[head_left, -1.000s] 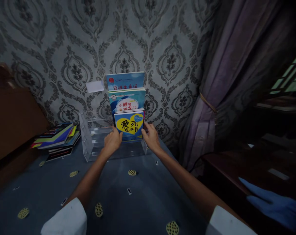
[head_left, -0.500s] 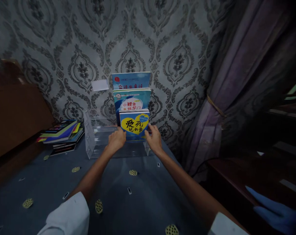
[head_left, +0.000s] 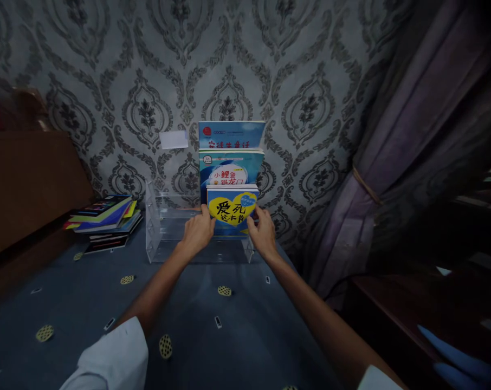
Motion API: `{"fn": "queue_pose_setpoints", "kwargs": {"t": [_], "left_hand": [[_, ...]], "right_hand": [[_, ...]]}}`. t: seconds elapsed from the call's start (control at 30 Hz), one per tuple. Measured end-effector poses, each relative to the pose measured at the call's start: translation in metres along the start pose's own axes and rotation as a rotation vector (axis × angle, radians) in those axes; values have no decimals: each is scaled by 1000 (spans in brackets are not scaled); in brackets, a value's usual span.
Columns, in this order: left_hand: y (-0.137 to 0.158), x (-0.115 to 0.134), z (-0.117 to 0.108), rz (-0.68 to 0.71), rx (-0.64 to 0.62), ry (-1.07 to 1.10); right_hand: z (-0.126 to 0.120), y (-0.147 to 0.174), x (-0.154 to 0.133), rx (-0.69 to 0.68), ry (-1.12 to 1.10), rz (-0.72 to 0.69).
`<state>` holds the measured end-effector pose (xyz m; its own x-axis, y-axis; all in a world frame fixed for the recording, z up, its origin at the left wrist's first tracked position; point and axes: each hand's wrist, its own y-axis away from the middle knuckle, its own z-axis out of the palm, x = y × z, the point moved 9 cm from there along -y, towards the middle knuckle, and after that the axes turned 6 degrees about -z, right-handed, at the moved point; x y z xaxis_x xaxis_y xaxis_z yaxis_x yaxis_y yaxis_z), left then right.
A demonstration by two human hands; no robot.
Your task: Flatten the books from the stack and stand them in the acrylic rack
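Between my two hands is a small blue book point(head_left: 232, 208) with a yellow heart and black Chinese characters on its cover. It stands upright in a clear stepped acrylic rack point(head_left: 168, 250). My left hand point(head_left: 199, 230) is closed on the book's left edge, and my right hand point(head_left: 263, 232) pinches the right edge between thumb and fingers. Behind it rises a light-blue book point(head_left: 232, 168) with a white oval on the cover. Farther back stands a taller blue book point(head_left: 231, 132). Their lower parts are hidden by the books in front.
A stack of books point(head_left: 105, 219) lies left of the rack on the blue patterned tablecloth point(head_left: 196, 346). A brown cabinet point(head_left: 30, 189) is at far left. Patterned wallpaper rises behind, with a white label point(head_left: 174, 140) in front of it. A tied purple curtain point(head_left: 351, 233) hangs at right.
The view has shifted slightly, so the rack and books appear a little farther right. Both hands are still on the small blue book, with the right fingers slightly repositioned along its edge.
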<state>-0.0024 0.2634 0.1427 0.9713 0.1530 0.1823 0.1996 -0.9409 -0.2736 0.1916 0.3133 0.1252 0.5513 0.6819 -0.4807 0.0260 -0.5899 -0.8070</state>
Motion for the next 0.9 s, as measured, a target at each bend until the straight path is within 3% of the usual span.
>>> {"fn": "queue_pose_setpoints", "kwargs": {"t": [0.4, 0.9], "left_hand": [[0, -4, -2, 18, -27, 81], [0, -6, 6, 43, -3, 108]], "right_hand": [[-1, -2, 8, 88, -61, 24], [2, -1, 13, 72, -27, 75]]}}
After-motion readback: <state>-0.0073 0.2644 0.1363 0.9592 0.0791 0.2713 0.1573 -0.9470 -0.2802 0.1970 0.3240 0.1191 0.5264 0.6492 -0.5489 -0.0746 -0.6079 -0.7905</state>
